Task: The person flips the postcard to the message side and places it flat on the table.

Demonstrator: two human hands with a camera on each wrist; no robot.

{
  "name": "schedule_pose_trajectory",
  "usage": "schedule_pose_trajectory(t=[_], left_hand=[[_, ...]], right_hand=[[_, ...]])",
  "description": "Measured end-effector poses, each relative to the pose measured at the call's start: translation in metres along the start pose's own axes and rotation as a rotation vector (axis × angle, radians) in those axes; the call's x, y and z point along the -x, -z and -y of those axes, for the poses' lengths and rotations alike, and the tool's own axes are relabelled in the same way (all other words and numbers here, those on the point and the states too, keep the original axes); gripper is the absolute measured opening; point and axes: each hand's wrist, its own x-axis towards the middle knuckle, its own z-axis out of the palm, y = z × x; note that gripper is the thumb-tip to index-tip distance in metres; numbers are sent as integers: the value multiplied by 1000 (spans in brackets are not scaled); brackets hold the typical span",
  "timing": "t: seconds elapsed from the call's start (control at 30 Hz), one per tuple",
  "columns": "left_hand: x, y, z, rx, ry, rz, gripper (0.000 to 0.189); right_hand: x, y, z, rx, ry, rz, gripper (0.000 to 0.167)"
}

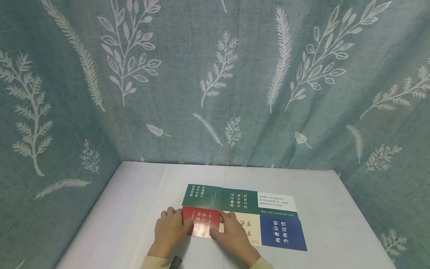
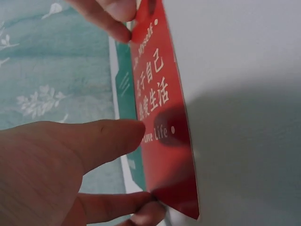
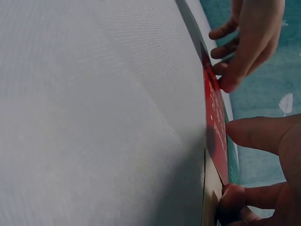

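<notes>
A red card (image 1: 203, 221) with white lettering lies in the front row of a block of cards, at its left end. My left hand (image 1: 169, 229) holds its left side. In the left wrist view the thumb is over the red card's (image 2: 169, 169) face and the fingers are at its end. My right hand (image 1: 236, 235) holds the opposite side, thumb near the front right corner, fingers at the right edge. The cream card (image 1: 252, 226) beside it is partly covered by that hand. Behind the red card lies a green card (image 1: 205, 196).
More cards continue to the right: a second green card (image 1: 239, 200), a white-and-green card (image 1: 277, 203) and a blue card (image 1: 283, 233). They lie on a white table (image 1: 336, 209). A patterned teal curtain (image 1: 248, 123) stands behind it. A dark object (image 1: 175, 261) shows by the left sleeve.
</notes>
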Motion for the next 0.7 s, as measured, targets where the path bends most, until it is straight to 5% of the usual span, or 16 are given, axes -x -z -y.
schedule_pose_trajectory(t=[0.2,0.47,0.7], left_hand=[[-4,6,2,69,41,-9,43],[-9,16,12,350,144,44,33],[-6,17,22,448,182,84,31]], right_hand=[[-1,2,0,-17,-30,9,68],[-5,5,-4,-115,-64,35,59],[-8,13,-8,-200,-57,64,53]])
